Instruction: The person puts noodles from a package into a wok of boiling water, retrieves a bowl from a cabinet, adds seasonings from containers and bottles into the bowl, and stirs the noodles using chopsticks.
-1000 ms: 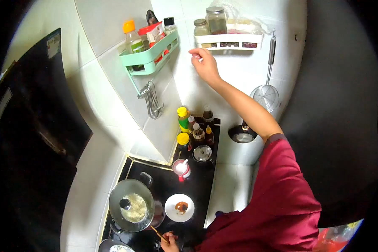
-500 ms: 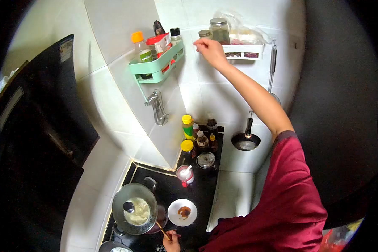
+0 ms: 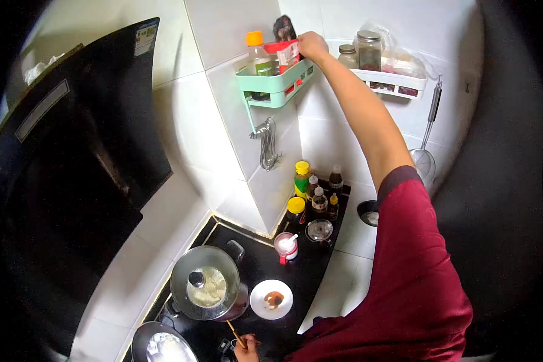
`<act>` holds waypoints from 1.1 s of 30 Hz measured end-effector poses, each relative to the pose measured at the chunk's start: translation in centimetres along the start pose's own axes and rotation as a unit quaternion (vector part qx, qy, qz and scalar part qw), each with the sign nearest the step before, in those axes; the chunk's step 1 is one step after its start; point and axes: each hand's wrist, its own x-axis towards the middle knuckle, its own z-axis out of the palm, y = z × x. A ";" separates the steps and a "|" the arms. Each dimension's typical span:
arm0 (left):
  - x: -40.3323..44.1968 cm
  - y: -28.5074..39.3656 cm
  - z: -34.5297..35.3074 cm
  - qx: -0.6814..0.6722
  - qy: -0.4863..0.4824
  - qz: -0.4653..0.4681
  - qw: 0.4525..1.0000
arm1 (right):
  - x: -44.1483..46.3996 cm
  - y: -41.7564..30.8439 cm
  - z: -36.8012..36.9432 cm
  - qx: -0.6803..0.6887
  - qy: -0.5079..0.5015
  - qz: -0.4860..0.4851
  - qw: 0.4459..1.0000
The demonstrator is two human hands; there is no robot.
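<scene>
Head view. Change noted: half a second ago the right hand [image 3: 314,46] was in front of the jars at the white rack [image 3: 377,75]; it has now crossed to the right end of the mint-green rack [image 3: 274,81], upper centre of the frame. Its fingers are bent beside the red-and-white packet [image 3: 288,55]; whether they have closed on anything there, cannot tell. Reading: the reach appears directed at the green rack's contents, not the white rack's jars.

Left hand [image 3: 246,350], bottom centre, is unchanged: clenched round a thin wooden utensil [image 3: 235,333], its far end just beside the glass-lidded pot [image 3: 184,265], lower left. The white plate [image 3: 257,289] with reddish-brown sauce [image 3: 274,298] sits right of the pot. An orange-capped bottle [image 3: 260,60] stands upright in the green rack, left of the packet
</scene>
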 end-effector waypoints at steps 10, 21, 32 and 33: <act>0.0 5.5 0.6 0.017 -0.037 -0.043 0.998 | -5.5 -1.1 -7.4 0.325 0.354 -0.076 0.873; 0.0 2.2 -0.8 0.054 -0.038 -0.049 0.997 | -38.9 1.4 -1.2 0.112 -0.269 -0.207 0.934; -1.5 0.2 -2.4 0.013 -0.024 -0.098 0.995 | -50.5 0.3 4.9 0.199 -0.438 -0.296 0.825; -1.5 0.3 -2.4 0.007 -0.023 -0.098 0.995 | -50.4 -0.2 4.6 0.196 -0.450 -0.275 0.827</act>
